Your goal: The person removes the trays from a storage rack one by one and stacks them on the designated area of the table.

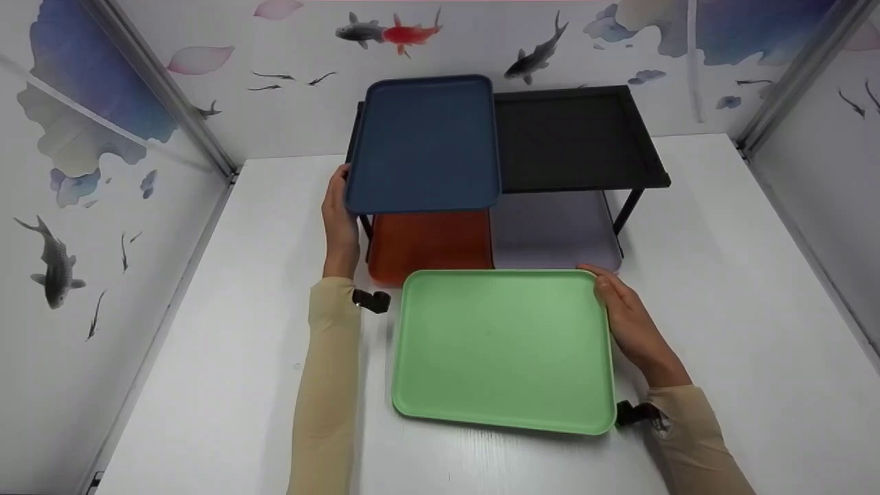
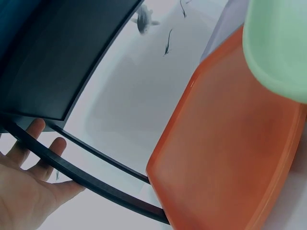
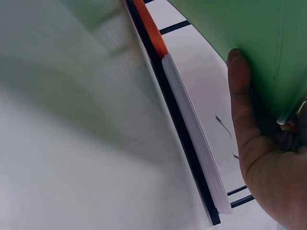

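Note:
A pale green tray (image 1: 505,347) is held up in front of the rack, its right far corner gripped by my right hand (image 1: 636,330). In the right wrist view, that hand's thumb (image 3: 238,76) lies along the tray's green surface. My left hand (image 1: 342,227) is at the left side of a black two-level rack (image 1: 570,141), beside a dark blue tray (image 1: 426,144) on its top. Seen from the left wrist, the spread fingers (image 2: 47,160) touch the rack by its side bar and shelf corner.
On the rack's lower level lie an orange tray (image 1: 433,244) and a lavender tray (image 1: 553,230), side by side. The rack stands on a white table (image 1: 227,344), near a back wall (image 1: 295,130) painted with fish. Side walls flank the table.

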The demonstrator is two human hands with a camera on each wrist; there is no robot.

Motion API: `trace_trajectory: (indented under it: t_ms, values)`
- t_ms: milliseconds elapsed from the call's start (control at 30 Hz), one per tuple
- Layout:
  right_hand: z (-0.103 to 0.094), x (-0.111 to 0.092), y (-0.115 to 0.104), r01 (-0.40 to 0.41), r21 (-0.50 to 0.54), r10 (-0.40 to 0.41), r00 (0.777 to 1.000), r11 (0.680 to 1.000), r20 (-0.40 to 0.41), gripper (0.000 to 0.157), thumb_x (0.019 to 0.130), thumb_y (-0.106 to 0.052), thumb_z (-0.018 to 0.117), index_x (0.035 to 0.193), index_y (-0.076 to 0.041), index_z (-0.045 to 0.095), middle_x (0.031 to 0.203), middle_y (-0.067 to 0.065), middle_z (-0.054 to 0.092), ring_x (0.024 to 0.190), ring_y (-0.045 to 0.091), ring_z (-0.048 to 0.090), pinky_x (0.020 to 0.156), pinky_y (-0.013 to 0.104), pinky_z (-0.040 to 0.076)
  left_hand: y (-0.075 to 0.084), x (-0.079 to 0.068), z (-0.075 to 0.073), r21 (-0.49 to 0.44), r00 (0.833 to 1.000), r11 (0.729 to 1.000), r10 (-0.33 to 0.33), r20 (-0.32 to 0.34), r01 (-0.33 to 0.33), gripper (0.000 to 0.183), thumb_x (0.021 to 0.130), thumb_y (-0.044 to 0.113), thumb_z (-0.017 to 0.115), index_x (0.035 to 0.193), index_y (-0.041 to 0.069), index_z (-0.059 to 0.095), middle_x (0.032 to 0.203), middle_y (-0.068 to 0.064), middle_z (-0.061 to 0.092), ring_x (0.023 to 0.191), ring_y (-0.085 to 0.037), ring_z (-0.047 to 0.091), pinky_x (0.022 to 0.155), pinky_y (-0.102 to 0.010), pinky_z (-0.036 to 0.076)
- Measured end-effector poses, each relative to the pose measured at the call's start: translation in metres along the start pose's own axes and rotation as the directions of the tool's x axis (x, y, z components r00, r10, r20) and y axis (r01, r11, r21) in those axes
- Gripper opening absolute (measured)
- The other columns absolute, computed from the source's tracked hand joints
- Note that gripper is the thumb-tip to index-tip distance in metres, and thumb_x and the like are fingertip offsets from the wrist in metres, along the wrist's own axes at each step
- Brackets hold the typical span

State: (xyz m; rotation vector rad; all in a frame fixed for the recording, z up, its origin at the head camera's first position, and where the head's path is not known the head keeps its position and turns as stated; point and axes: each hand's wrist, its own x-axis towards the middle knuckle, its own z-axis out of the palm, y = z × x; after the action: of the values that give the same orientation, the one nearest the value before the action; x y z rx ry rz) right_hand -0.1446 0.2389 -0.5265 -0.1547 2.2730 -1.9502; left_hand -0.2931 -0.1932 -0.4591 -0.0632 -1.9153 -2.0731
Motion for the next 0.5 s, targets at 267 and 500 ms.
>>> trace_trajectory:
  t_ms: [267, 500]
  values:
    - [0.0019, -0.0003, 0.0006, -0.024, -0.014, 0.024, 1.000, 1.000, 0.009, 0.059, 0.110, -0.048, 0.033, 0.156, -0.012, 0.042, 0.153, 0.012, 0.044, 0.126, 0.012, 0.050, 0.100, 0.018, 0.041, 0.0012, -0.0006, 0.0003, -0.004, 1.000, 1.000, -0.009, 0.007, 0.010, 0.049, 0.113, 0.040, 0.029, 0.149, 0.014, 0.050, 0.154, -0.001, 0.048, 0.138, -0.014, 0.047, 0.115, -0.030, 0.038]
    - [0.0030, 0.0002, 0.0021, -0.013, -0.017, 0.013, 1.000, 1.000, 0.017, 0.058, 0.110, -0.047, 0.033, 0.156, -0.012, 0.041, 0.154, 0.012, 0.045, 0.128, 0.010, 0.051, 0.101, 0.017, 0.041, 0.0007, 0.0000, 0.0001, -0.008, 1.000, 1.000, 0.010, -0.001, -0.010, 0.048, 0.113, 0.039, 0.030, 0.147, 0.014, 0.052, 0.152, -0.001, 0.050, 0.136, -0.014, 0.049, 0.113, -0.030, 0.039]
